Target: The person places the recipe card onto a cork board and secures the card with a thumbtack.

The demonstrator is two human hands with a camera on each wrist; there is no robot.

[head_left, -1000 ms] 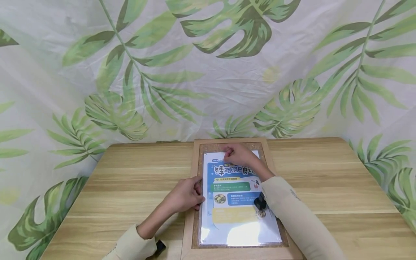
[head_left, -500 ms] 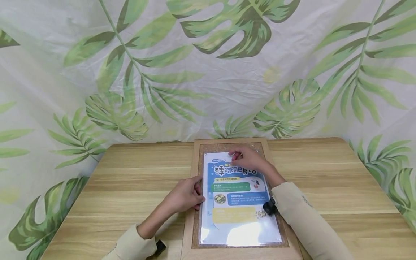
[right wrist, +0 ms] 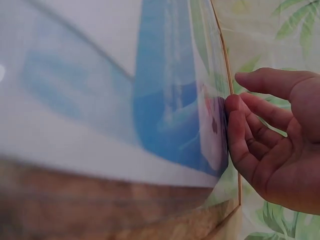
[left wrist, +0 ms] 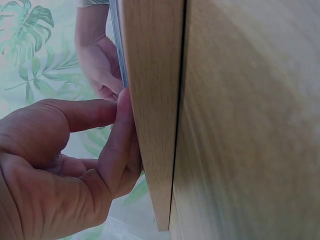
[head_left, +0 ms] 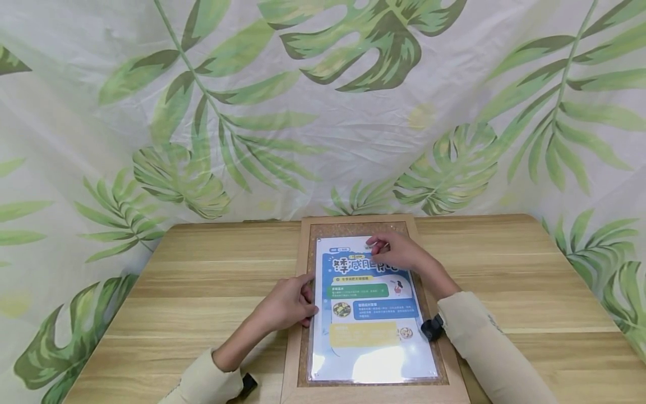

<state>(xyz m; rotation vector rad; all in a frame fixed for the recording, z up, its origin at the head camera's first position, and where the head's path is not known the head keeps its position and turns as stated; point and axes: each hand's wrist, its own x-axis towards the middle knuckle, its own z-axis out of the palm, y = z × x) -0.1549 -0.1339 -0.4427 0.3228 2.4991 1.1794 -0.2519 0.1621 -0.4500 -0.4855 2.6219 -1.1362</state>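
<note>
A printed sheet (head_left: 373,359) with blue, green and yellow blocks lies under a glossy clear cover on a cork board with a wooden frame (head_left: 292,359). At its left edge, the left hand (head_left: 285,303) rests with thumb and forefinger apart in the head view; in the left wrist view, fingertips of the left hand (left wrist: 75,155) touch beside the wooden rim. Over the sheet's upper right part is the right hand (head_left: 396,251), fingers bent and hiding some of the title. The right wrist view shows fingertips of the right hand (right wrist: 280,135) against the glossy surface, holding nothing visible.
The board lies on a wood-grain table (head_left: 217,258), its top end near the back edge. Behind stands a white cloth (head_left: 353,140) printed with green leaves. Black devices are strapped at both wrists, by cream sleeves.
The right hand has moved right and slightly toward the front over the sheet, uncovering the left part of its top. The left hand and the board have stayed in place.
</note>
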